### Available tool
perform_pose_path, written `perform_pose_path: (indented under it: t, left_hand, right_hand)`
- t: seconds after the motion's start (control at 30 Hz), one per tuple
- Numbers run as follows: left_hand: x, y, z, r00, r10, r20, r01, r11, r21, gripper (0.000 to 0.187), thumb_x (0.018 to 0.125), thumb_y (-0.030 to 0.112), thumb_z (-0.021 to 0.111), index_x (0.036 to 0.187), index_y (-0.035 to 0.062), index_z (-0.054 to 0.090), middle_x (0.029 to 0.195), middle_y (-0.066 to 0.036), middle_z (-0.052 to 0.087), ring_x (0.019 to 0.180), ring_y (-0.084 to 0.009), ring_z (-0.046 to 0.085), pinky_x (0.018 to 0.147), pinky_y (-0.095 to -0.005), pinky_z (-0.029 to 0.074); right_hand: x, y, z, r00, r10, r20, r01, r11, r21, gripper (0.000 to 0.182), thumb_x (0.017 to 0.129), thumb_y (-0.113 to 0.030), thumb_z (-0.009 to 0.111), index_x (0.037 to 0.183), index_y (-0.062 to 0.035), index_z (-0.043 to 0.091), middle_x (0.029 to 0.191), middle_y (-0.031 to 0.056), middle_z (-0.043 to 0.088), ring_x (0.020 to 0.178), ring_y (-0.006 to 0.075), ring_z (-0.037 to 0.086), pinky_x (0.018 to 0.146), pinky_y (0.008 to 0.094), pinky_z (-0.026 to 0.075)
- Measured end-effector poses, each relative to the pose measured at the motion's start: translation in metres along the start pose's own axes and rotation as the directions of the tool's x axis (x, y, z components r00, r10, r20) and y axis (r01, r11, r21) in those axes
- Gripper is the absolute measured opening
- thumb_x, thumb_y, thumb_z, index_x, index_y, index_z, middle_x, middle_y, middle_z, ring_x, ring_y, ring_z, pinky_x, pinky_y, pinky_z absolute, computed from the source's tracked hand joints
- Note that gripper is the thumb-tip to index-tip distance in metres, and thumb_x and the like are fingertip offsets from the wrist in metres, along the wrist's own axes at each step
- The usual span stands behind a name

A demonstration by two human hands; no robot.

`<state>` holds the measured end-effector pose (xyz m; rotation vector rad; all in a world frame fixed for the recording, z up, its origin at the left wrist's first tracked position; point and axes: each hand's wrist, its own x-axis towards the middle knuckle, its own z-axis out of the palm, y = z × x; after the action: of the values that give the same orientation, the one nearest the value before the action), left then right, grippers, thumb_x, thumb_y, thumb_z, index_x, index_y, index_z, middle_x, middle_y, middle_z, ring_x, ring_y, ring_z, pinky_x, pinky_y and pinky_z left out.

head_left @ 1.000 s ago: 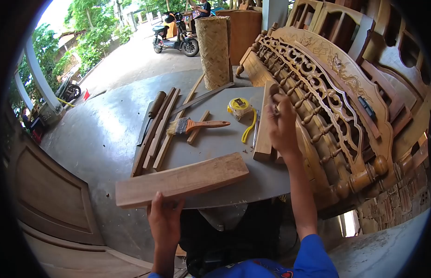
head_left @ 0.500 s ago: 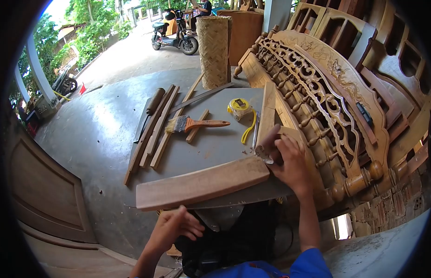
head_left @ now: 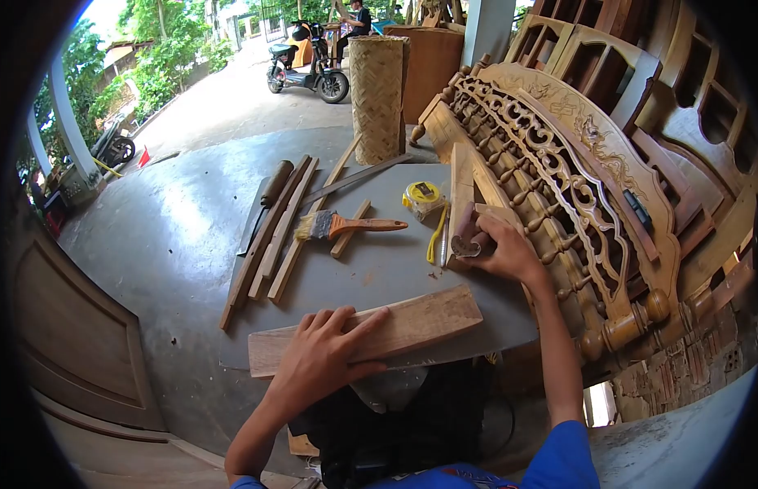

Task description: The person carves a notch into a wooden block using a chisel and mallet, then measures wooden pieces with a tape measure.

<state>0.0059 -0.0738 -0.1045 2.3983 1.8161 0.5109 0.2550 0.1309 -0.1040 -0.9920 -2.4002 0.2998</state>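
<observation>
My left hand (head_left: 326, 354) lies across a slightly curved wooden piece (head_left: 428, 322) at the near edge of the grey work surface (head_left: 379, 273). Its fingers reach over the far edge and its thumb lies along the near side, gripping the wood. My right hand (head_left: 505, 248) pinches a curled brown sheet of what looks like sandpaper (head_left: 467, 232), held beyond the right end of the wooden piece. Close to that hand are a yellow tape measure (head_left: 422, 198) and an upright-looking light wooden block (head_left: 460, 175).
A paintbrush (head_left: 367, 224) lies across thin wooden strips (head_left: 293, 232) on the surface. A handled tool (head_left: 275, 183) and a long metal ruler (head_left: 367, 178) lie behind. Carved furniture panels (head_left: 558, 155) lean at right. A woven roll (head_left: 377, 98), scooter (head_left: 314, 73) and another person (head_left: 359, 24) are farther back.
My left hand has risen from below the wooden piece onto it. The piece has shifted slightly. My right hand has lifted the curled sheet away from the piece's right end.
</observation>
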Motion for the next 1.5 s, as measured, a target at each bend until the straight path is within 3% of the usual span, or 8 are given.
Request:
perform_pose_path:
  t: [0.07,0.8,0.9,0.97,1.03,1.13,1.33,1.5]
  left_hand:
    - [0.006,0.001,0.001,1.000,0.010,0.021,-0.010,1.000,-0.007,0.068,0.068,0.047,0.067,0.127,0.0256,0.043,0.104,-0.009,0.053,0.099,-0.0275,0.050,0.090,-0.0396,0.036]
    - [0.126,-0.017,0.030,0.992,0.119,-0.044,-0.117,0.992,0.044,0.064,0.071,0.052,0.060,0.123,0.0167,0.044,0.114,-0.015,0.052,0.110,-0.0305,0.046,0.092,-0.0426,0.035]
    - [0.140,-0.028,0.038,0.986,0.164,0.007,-0.164,0.981,0.105,0.066,0.070,0.052,0.061,0.117,0.0079,0.046,0.111,-0.017,0.052,0.109,-0.0318,0.047,0.092,-0.0425,0.035]
    - [0.147,-0.030,0.037,0.979,0.186,0.083,-0.193,0.977,0.087,0.067,0.068,0.052,0.062,0.112,0.0032,0.047,0.108,-0.019,0.053,0.107,-0.0324,0.048,0.091,-0.0417,0.036]
    - [0.152,-0.029,0.024,0.964,0.203,0.172,-0.207,0.978,0.007,0.068,0.067,0.052,0.063,0.107,-0.0003,0.048,0.104,-0.019,0.054,0.104,-0.0328,0.049,0.090,-0.0405,0.037]
    - [0.150,-0.033,0.031,0.970,0.241,0.036,-0.239,0.970,-0.053,0.065,0.065,0.052,0.065,0.100,-0.0003,0.051,0.097,-0.019,0.054,0.101,-0.0323,0.051,0.086,-0.0402,0.038]
    - [0.152,-0.037,0.035,0.974,0.224,0.031,-0.220,0.971,-0.095,0.065,0.062,0.055,0.066,0.096,0.0002,0.053,0.091,-0.017,0.054,0.097,-0.0318,0.051,0.082,-0.0398,0.039]
    - [0.150,-0.038,0.034,0.978,0.207,0.016,-0.204,0.973,-0.106,0.069,0.061,0.057,0.065,0.098,-0.0005,0.053,0.094,-0.018,0.055,0.096,-0.0322,0.053,0.082,-0.0399,0.040]
  right_hand:
    - [0.009,0.013,0.001,0.999,-0.035,-0.010,0.035,0.999,0.015,0.041,0.058,-0.025,0.078,0.082,-0.0035,0.053,0.074,0.0080,0.059,0.075,0.0179,0.057,0.069,0.0309,0.045]
    - [0.051,0.052,0.014,0.983,0.098,0.153,-0.132,0.962,0.237,0.047,0.067,-0.032,0.074,0.101,-0.0077,0.053,0.102,0.0061,0.056,0.094,0.0178,0.054,0.082,0.0308,0.042]
    - [0.053,0.050,0.010,0.977,0.171,0.130,-0.215,0.819,0.533,0.045,0.072,-0.031,0.070,0.104,-0.0056,0.052,0.106,0.0046,0.056,0.093,0.0151,0.054,0.082,0.0301,0.041]
    - [0.051,0.062,0.010,0.958,0.216,-0.187,-0.052,0.774,0.631,0.039,0.075,-0.029,0.069,0.100,-0.0020,0.055,0.099,0.0057,0.052,0.087,0.0160,0.052,0.078,0.0298,0.041]
    - [0.037,0.032,-0.008,0.874,0.241,-0.422,0.015,0.855,0.519,0.031,0.073,-0.027,0.070,0.089,-0.0039,0.058,0.102,0.0074,0.049,0.084,0.0165,0.053,0.075,0.0295,0.042]
    - [0.004,0.003,-0.022,0.870,-0.011,-0.492,-0.058,0.991,-0.124,0.026,0.068,-0.023,0.072,0.079,-0.0052,0.057,0.112,0.0104,0.045,0.082,0.0207,0.057,0.072,0.0320,0.045]
    - [-0.020,-0.026,-0.005,0.977,0.086,-0.195,-0.132,0.962,-0.239,0.025,0.063,-0.013,0.070,0.078,-0.0043,0.052,0.120,0.0125,0.041,0.093,0.0321,0.055,0.071,0.0405,0.048]
    - [-0.024,-0.031,0.011,0.983,0.075,-0.170,-0.117,0.960,-0.253,0.049,0.067,-0.009,0.062,0.113,-0.0050,0.045,0.127,0.0116,0.039,0.106,0.0325,0.047,0.087,0.0404,0.041]
